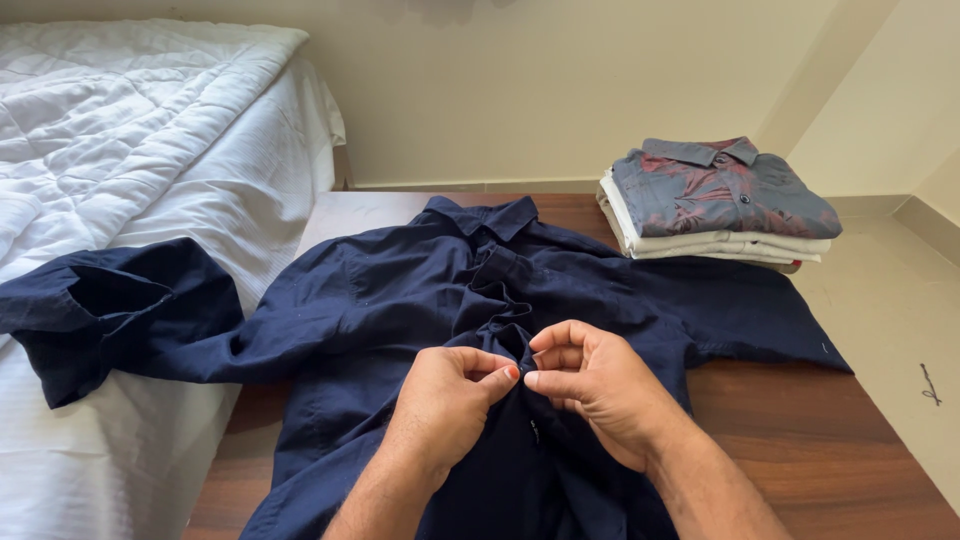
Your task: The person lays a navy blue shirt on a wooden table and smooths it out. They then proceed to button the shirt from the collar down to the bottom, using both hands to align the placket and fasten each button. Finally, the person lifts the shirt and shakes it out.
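On the far left stands a bed (150, 130) with a white quilt. One sleeve (95, 305) of a navy shirt (380, 290) lies over the edge of the bed. The shirt itself is spread face up on a brown wooden table (830, 450) just beside the bed, with its collar (485, 215) pointing away from the person and its other sleeve flat on the table at the right.

Near the middle of the shirt, the left hand (445, 400) pinches the front strip of the cloth between thumb and forefinger. The right hand (595, 385) is just beside it and also pinches the same strip, so the 2 thumbs touch at the tips. Both hands are closed on the shirt. The cloth is bunched up above the fingers.

At the far right corner of the table rests a pile (715, 205) of folded shirts; the top one is grey with red marks.
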